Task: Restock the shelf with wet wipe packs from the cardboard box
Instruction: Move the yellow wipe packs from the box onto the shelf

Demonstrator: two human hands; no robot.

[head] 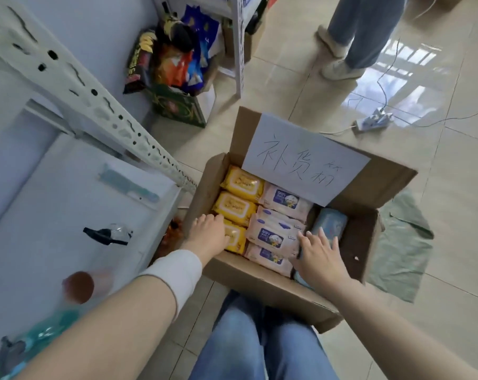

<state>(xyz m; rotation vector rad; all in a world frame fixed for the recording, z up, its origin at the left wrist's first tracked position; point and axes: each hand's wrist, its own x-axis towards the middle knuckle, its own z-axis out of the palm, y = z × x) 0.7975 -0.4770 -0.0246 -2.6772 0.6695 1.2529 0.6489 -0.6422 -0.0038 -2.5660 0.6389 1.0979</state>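
An open cardboard box (262, 281) stands on the floor in front of my knees. It holds a column of yellow wet wipe packs (240, 185), a column of pale pink packs (284, 200) and a light blue pack (329, 223) at the right. My left hand (209, 231) lies on the nearest yellow pack (236, 238), fingers curled at its left edge. My right hand (320, 256) rests fingers spread against the right edge of a pink pack (270, 233). The white metal shelf (76, 193) is at my left.
A paper sheet with handwriting (300, 157) covers the box's far flap. On the shelf lie a comb pack (128, 185), a small clear package (109, 235) and a bottle (79, 286). Snack bags (174, 58), a person's legs (350, 45), a power strip (374, 120) and a green cloth (399, 248) are around.
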